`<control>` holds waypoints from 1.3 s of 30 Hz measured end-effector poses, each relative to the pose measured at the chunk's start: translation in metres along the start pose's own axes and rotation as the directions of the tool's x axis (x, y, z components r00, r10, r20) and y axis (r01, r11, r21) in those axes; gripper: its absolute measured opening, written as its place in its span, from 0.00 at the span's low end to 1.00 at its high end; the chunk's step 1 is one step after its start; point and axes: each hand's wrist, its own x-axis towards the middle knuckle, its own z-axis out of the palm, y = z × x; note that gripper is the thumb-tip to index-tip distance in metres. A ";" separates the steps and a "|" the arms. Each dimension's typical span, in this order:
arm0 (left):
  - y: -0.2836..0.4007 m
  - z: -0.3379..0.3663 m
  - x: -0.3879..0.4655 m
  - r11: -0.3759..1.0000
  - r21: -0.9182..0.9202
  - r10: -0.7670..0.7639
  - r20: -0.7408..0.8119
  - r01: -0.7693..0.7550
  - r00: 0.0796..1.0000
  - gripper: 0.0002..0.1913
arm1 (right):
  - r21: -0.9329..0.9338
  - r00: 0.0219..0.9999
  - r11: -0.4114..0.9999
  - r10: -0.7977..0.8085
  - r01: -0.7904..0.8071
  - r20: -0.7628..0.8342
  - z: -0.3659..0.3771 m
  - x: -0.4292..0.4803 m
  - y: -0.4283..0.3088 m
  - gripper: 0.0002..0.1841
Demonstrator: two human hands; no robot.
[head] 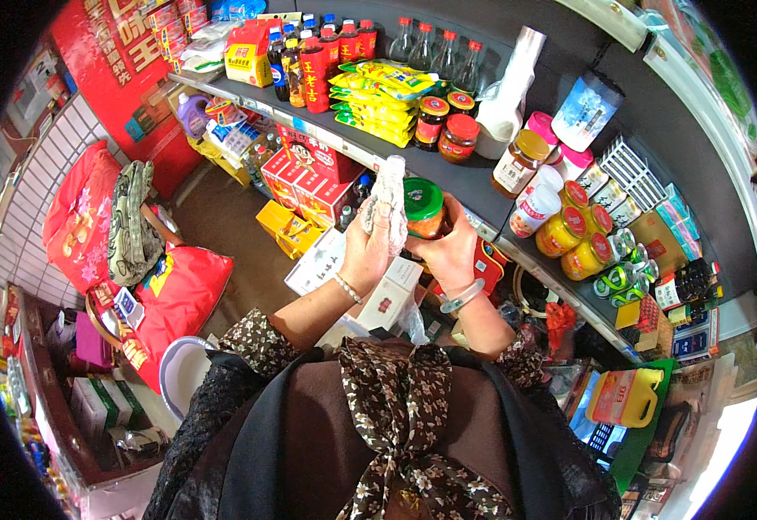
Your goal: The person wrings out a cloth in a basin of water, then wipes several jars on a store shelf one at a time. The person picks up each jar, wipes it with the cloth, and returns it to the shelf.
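Note:
My left hand (367, 246) is closed around a crumpled whitish cloth (388, 205), held upright just left of a glass jar. That jar (426, 223) has a green lid (422, 198) and orange-red contents, and my right hand (448, 247) grips it from the right side and below. The cloth is beside the jar's lid; whether they touch, I cannot tell. Both hands are in front of the dark shelf's edge. Behind them on the shelf stand a red-lidded jar (458, 138), dark sauce jars (430, 121) and a stack of yellow packets (378, 97).
The grey shelf (352, 133) curves across, bearing bottles, a gold-lidded honey jar (520, 162), yellow fruit jars (560, 232) and green cans (615, 279). Below are red cartons (304, 188) and white boxes (388, 296). A white bucket (187, 370) and red bags (183, 279) are at left.

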 end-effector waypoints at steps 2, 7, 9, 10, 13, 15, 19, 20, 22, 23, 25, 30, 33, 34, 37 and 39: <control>-0.002 -0.006 -0.004 0.995 0.102 -0.018 0.083 0.009 0.996 0.19 | 0.083 0.999 0.996 0.026 -0.028 0.028 -0.001 0.001 0.006 0.36; -0.010 -0.015 -0.011 0.938 0.291 0.149 0.143 -0.185 0.978 0.18 | 0.183 0.994 0.981 0.047 -0.063 0.094 -0.005 -0.001 0.019 0.36; -0.010 -0.020 -0.016 0.906 0.348 0.191 0.170 -0.240 0.967 0.17 | 0.294 0.987 0.950 0.065 -0.107 0.147 -0.009 -0.001 0.018 0.35; -0.010 -0.024 -0.018 0.800 0.481 0.283 0.224 -0.358 0.933 0.16 | 0.398 0.980 0.906 0.076 -0.145 0.184 -0.011 -0.001 0.016 0.35; -0.011 -0.030 -0.023 0.867 0.498 -0.099 0.136 0.019 0.986 0.15 | 0.570 0.959 0.785 0.107 -0.244 0.262 -0.019 0.003 0.008 0.34; -0.012 -0.029 -0.021 0.953 0.116 -0.293 0.101 0.281 0.951 0.18 | 0.634 0.952 0.726 0.096 -0.267 0.291 -0.023 0.007 0.003 0.34; -0.012 -0.016 -0.010 0.658 -0.474 -0.376 0.466 0.585 0.801 0.26 | 0.723 0.944 0.639 0.017 -0.263 0.328 -0.022 0.006 0.001 0.35; -0.010 -0.012 -0.009 0.615 -0.457 -0.388 0.534 0.642 0.751 0.30 | 0.734 0.949 0.638 -0.018 -0.232 0.316 -0.021 0.005 0.002 0.36; -0.006 -0.007 -0.010 0.442 -0.513 -0.423 0.604 0.736 0.675 0.33 | 0.743 0.944 0.627 -0.035 -0.235 0.329 -0.022 0.006 0.005 0.37; -0.005 -0.005 -0.011 0.408 -0.534 -0.444 0.592 0.740 0.673 0.33 | 0.747 0.937 0.612 -0.029 -0.259 0.348 -0.023 0.008 0.006 0.38; -0.007 0.000 -0.014 0.345 -0.593 -0.430 0.590 0.728 0.684 0.34 | 0.741 0.917 0.611 -0.061 -0.278 0.394 -0.032 0.013 0.008 0.38; -0.020 -0.005 -0.015 0.328 -0.678 -0.423 0.517 0.657 0.744 0.35 | 0.654 0.853 0.671 -0.061 -0.350 0.518 -0.046 0.017 0.015 0.42; -0.025 -0.014 -0.017 0.348 -0.697 -0.350 0.524 0.627 0.776 0.35 | 0.579 0.834 0.751 -0.070 -0.318 0.548 -0.045 0.016 0.016 0.45; -0.025 -0.016 -0.018 0.395 -0.685 -0.379 0.486 0.612 0.788 0.35 | 0.502 0.837 0.850 -0.155 -0.157 0.525 -0.044 0.019 0.016 0.46; -0.024 -0.026 -0.023 0.468 -0.655 -0.436 0.413 0.593 0.800 0.35 | 0.388 0.828 0.921 -0.242 0.032 0.506 -0.052 0.024 0.012 0.46; -0.023 -0.035 -0.025 0.467 -0.640 -0.466 0.408 0.610 0.785 0.35 | 0.309 0.861 0.950 -0.117 -0.048 0.494 -0.057 0.023 0.006 0.44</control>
